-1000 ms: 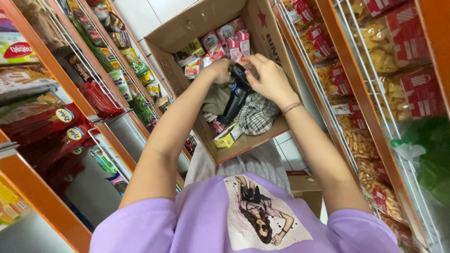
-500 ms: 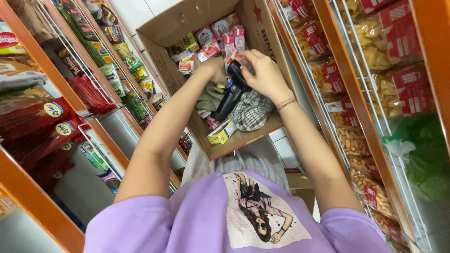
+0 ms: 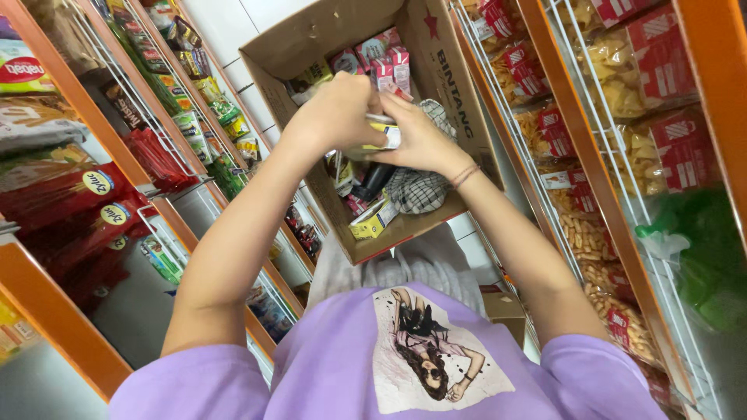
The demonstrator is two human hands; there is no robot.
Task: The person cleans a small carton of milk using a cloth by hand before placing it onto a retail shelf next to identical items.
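Note:
My left hand (image 3: 341, 109) and my right hand (image 3: 418, 138) meet above an open cardboard box (image 3: 455, 93) that rests on my lap. Together they grip a small white and yellow packet (image 3: 384, 134), the left from above and the right from the side. A thin bracelet sits on my right wrist. Inside the box lie several red and pink cartons (image 3: 387, 64), a black bottle-like item (image 3: 373, 180), a checked cloth (image 3: 416, 190) and a small yellow carton (image 3: 372, 223).
Orange shelves with wire fronts stand close on both sides. The left shelf (image 3: 117, 225) holds red snack packs (image 3: 85, 210) and green packets. The right shelf (image 3: 591, 171) holds bags of crisps and nuts (image 3: 630, 85). White floor tiles show beyond the box.
Both hands have come up out of the box and closed together on the small packet. Earlier the right hand was down by the black item.

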